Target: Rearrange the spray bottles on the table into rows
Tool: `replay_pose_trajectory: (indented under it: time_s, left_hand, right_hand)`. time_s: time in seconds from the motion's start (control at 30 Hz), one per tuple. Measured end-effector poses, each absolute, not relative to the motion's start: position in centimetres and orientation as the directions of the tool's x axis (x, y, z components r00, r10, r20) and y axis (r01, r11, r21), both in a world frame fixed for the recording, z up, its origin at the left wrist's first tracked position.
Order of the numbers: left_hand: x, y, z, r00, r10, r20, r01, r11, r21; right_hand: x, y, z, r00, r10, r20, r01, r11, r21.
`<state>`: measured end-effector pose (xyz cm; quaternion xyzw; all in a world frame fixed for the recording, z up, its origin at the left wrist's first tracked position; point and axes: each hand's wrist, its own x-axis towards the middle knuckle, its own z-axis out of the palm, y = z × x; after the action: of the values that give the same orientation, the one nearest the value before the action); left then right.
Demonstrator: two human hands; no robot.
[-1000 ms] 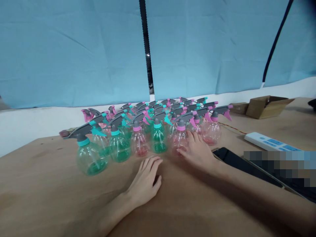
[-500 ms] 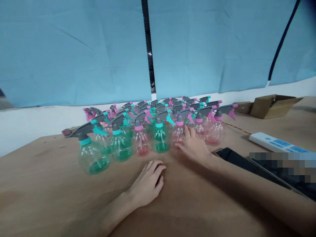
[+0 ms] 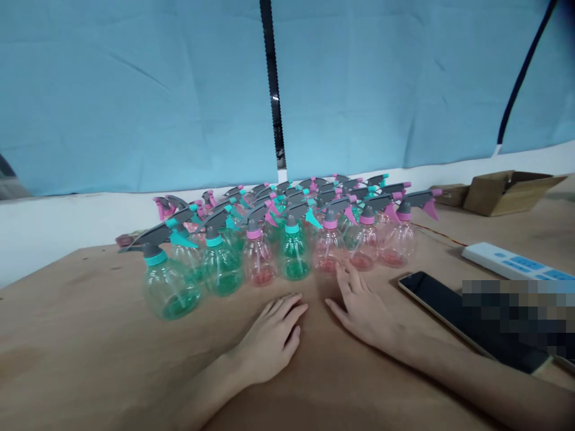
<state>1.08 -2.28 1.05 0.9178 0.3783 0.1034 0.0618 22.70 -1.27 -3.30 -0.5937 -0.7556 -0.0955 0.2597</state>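
Note:
Several clear spray bottles with grey trigger heads stand upright in rows on a wooden table [image 3: 90, 359]. Some are green with turquoise collars, such as the front green spray bottle [image 3: 295, 256]; others are pink, such as the pink spray bottle [image 3: 331, 250]. My left hand [image 3: 276, 335] rests on the tabletop in front of the bottles, fingers loosely stretched and holding nothing. My right hand [image 3: 362, 305] lies just in front of the pink bottles, fingers apart and nothing in it. Its fingertips are close to the base of one pink bottle; whether they touch I cannot tell.
At the right lie a dark phone [image 3: 467, 320] and a white power strip [image 3: 516, 260], beside a blurred-out patch. An open cardboard box [image 3: 498, 194] stands at the back right. A blue sheet [image 3: 179, 90] hangs behind the table.
My right hand has drawn back from beside the front pink bottle toward me and down to the tabletop. My left hand has barely moved. The view has shifted slightly.

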Motion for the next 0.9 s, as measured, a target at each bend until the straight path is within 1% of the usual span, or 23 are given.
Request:
replay_pose_trajectory:
  time_s: [0.17, 0.23, 0.37, 0.57, 0.73, 0.9]
  left_hand:
    - [0.5, -2.0, 1.1, 0.736, 0.674, 0.068, 0.658, -0.735, 0.161]
    - [0.4, -1.9, 1.1, 0.739, 0.671, 0.055, 0.658, -0.738, 0.151]
    - [0.4, -1.8, 1.1, 0.741, 0.668, 0.069, 0.655, -0.742, 0.144]
    - [0.5, -1.8, 1.1, 0.749, 0.658, 0.072, 0.646, -0.75, 0.142]
    - [0.5, -1.8, 1.1, 0.746, 0.66, 0.087, 0.643, -0.749, 0.161]
    - [0.5, -1.9, 1.0, 0.748, 0.66, 0.074, 0.645, -0.748, 0.155]
  right_hand:
    - [21.9, -3.0, -3.0, -0.287, 0.905, 0.314, 0.924, 0.348, -0.158]
    - [21.6, -3.3, -2.7, -0.324, 0.906, 0.272, 0.913, 0.375, -0.16]
    - [21.6, -3.6, -2.2, -0.361, 0.891, 0.274, 0.883, 0.421, -0.206]
    - [22.1, -3.8, -1.2, -0.596, 0.773, 0.217, 0.735, 0.634, -0.24]
    - [22.3, -3.7, -1.2, -0.606, 0.762, 0.226, 0.714, 0.647, -0.266]
    - [22.2, -3.7, -1.1, -0.609, 0.764, 0.214, 0.718, 0.645, -0.261]
